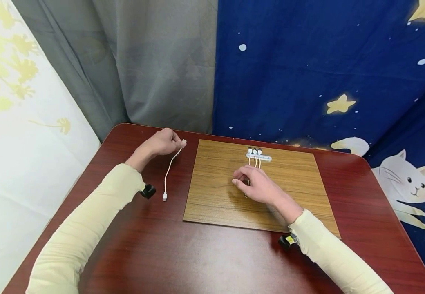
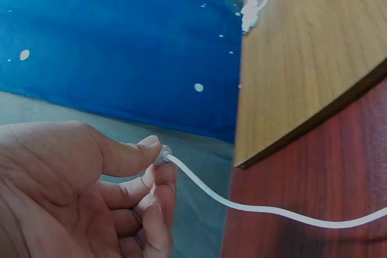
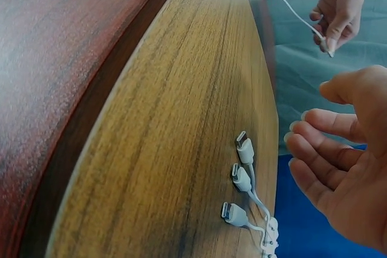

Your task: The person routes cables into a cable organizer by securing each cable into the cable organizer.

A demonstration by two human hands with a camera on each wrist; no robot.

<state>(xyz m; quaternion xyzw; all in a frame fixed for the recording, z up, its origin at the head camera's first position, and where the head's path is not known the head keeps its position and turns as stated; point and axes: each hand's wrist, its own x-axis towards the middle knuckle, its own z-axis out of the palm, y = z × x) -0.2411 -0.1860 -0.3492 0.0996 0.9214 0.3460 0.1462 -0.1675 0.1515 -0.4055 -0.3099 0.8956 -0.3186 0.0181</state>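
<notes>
At the table's far left, my left hand (image 1: 162,141) pinches one end plug (image 2: 162,155) of a short white charging cable (image 1: 166,173) between thumb and fingers. The cable trails toward me, its other plug (image 1: 165,197) on the red tabletop side. My right hand (image 1: 257,185) is over the wooden board with its fingers relaxed and apart, holding nothing. Below it are three white cables, their small connectors (image 3: 244,150) lying on the board. Their USB plugs (image 1: 254,151) stick out past a pale cable clip strip (image 1: 265,158) that holds the cables side by side.
The brown wood-grain board (image 1: 212,196) lies on a dark red table (image 1: 212,261). Grey (image 1: 168,61) and blue star-patterned curtains (image 1: 289,69) hang behind the far edge. A white patterned cloth (image 1: 14,143) is at the left.
</notes>
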